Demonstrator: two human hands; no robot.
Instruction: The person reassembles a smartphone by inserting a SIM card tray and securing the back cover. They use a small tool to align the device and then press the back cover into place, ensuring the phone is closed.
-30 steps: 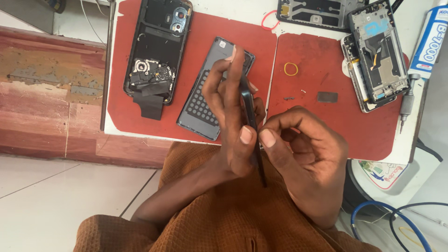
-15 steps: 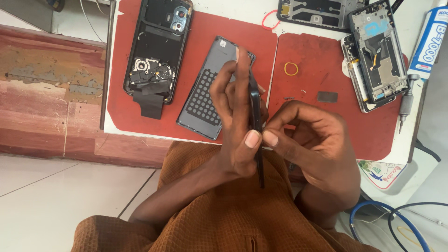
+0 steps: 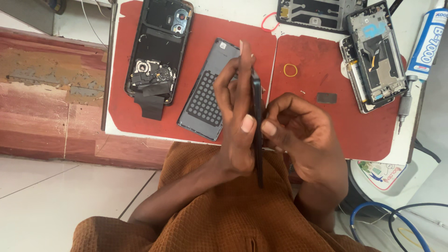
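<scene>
White workbench [image 3: 116,133] at top of view, two red rubbery mats on it: left mat [image 3: 122,105] and right mat [image 3: 368,135], butted side by side; worn reddish wall and pale tiled floor [image 3: 42,200] to the left and below. Thin dark phone panel [image 3: 257,140] is held edge-on to the camera over the lap, in front of the bench edge, long axis running near-vertical in view, one end up toward the bench, the other down toward the brown textured garment [image 3: 224,219]. Left hand [image 3: 238,121] is closed on the panel's left face, fingers stretched up along it, thumb pressed at the edge. Right hand [image 3: 303,135] is curled, thumb tip touching the panel's right edge just opposite the left thumb; rest of its grip is hidden. Grey back cover [image 3: 205,98] lies flat on the left mat, tilted, inner side up, with a grid of dark dots. Beside it an opened black phone body [image 3: 158,51], rectangular, camera module at the top, small parts and a black flap at the lower end. On the right mat: yellow rubber band [image 3: 290,70], small dark rectangular chip [image 3: 326,97], and a stripped metal phone frame [image 3: 375,56] with board showing, partly off the mat edge. Another dark frame [image 3: 317,11] at the top edge, red rubber band [image 3: 269,22] next to it. White-and-blue glue tube [image 3: 425,44] and a screwdriver [image 3: 404,105] at far right. Blue cable [image 3: 387,219] on the floor, lower right.
</scene>
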